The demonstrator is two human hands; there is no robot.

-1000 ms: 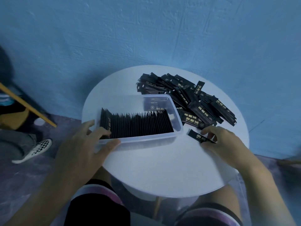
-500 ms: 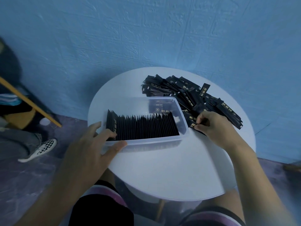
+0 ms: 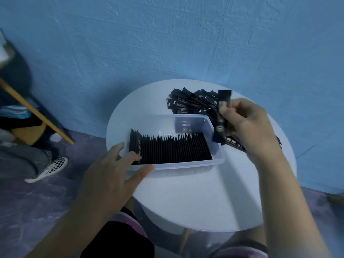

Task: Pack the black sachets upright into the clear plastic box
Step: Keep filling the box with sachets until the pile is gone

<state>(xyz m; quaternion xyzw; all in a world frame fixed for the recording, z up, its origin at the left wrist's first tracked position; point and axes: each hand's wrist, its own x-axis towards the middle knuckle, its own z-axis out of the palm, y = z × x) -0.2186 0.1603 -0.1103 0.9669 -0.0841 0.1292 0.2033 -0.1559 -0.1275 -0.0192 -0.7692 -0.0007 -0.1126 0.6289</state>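
Dozens of black sachets (image 3: 173, 149) stand upright in the clear plastic box (image 3: 186, 165). My right hand (image 3: 247, 127) pinches loose sachets (image 3: 222, 116) above its right end; my left hand (image 3: 111, 174), fingers straight, steadies its near-left corner. Forcing them in could topple those standing.

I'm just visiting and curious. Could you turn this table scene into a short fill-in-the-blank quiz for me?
1. The right hand holds one sachet in the air, and its colour is ____.
2. The row of sachets inside the clear plastic box stands ____.
3. The left hand rests on the box's near ____ corner.
4. The loose pile lies on a table whose top is ____ in shape.

Missing words: black; upright; left; round.
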